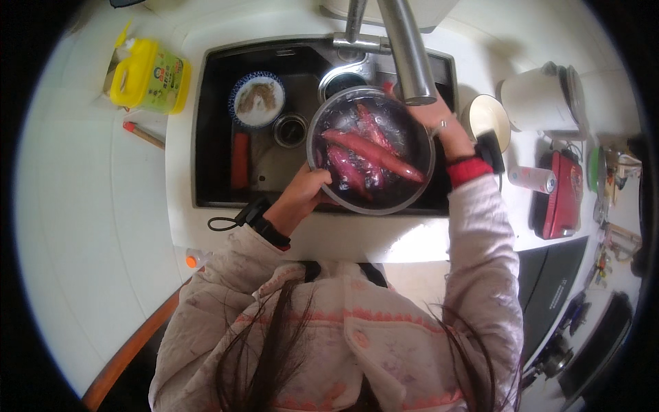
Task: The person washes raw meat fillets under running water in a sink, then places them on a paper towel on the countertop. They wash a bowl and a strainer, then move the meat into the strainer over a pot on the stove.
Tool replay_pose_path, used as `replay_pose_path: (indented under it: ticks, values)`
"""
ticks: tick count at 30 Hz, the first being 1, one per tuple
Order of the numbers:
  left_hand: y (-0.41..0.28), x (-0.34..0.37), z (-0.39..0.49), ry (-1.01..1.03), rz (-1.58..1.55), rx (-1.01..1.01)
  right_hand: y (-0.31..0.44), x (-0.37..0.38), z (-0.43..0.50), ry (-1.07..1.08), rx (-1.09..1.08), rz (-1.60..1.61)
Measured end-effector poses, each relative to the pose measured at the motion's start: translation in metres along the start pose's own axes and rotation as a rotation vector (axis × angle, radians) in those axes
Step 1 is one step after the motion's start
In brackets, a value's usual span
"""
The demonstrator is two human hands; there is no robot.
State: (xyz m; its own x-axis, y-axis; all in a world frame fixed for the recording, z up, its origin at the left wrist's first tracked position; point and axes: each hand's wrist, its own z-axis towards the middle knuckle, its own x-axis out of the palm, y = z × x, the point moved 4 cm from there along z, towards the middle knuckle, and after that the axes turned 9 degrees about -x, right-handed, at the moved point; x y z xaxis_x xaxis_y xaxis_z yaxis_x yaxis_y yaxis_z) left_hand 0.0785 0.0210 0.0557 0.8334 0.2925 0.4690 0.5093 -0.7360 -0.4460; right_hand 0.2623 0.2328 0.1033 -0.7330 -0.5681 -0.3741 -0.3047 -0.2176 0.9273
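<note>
A round metal bowl (pixel 371 210) of water, with several red-skinned sweet potatoes (pixel 373 154) in it, is held over the right part of a dark sink (pixel 221 202). My left hand (pixel 304 190) grips the bowl's lower left rim, thumb on top and fingers underneath. At the upper right side of the bowl is my right hand (pixel 428 110), partly hidden by the metal faucet (pixel 409 56); its fingers lie at the rim, and their grip cannot be made out fully. The spout hangs above that hand. No stream of water shows under it.
A blue-rimmed plate (pixel 257 100) with brown residue, a drain (pixel 291 130) and a reddish block (pixel 240 160) are in the sink's left part. A yellow jug (pixel 149 77) stands left on the counter. Rightward are a cream bowl (pixel 488 121), a can (pixel 532 178) and a red appliance (pixel 564 195).
</note>
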Motion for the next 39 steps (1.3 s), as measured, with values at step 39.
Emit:
replay_pose_path:
  ticks: [39]
  values:
    - [0.035, -0.073, 0.197, -0.865, 0.920, 0.525, -0.249, 0.087, -0.081, -0.020, 0.521, -0.228]
